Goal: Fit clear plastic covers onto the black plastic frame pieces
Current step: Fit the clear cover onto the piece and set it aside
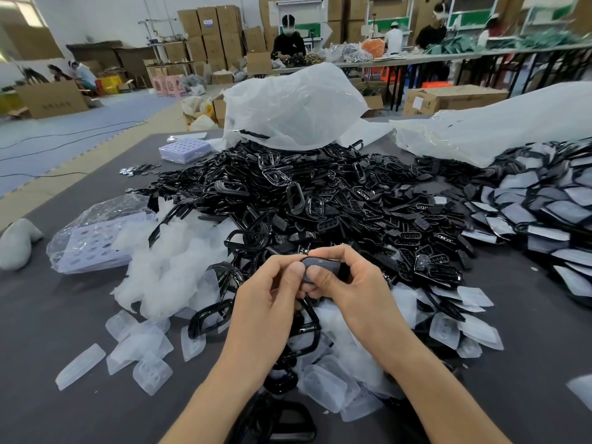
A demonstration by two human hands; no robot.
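1. Heap of frame pieces (320, 193) — middle of the table (48, 315), reaching toward the far edge.
2. Loose covers (141, 347) — before the heap, along the near edge.
3. Covered pieces (544, 219) — at the right edge.
4. Tray stack (185, 150) — left of the heap, near the far-left corner.

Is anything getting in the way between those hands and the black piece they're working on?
Nothing visible does. The left hand and the right hand both pinch the black piece directly, holding it over the heap of black parts.
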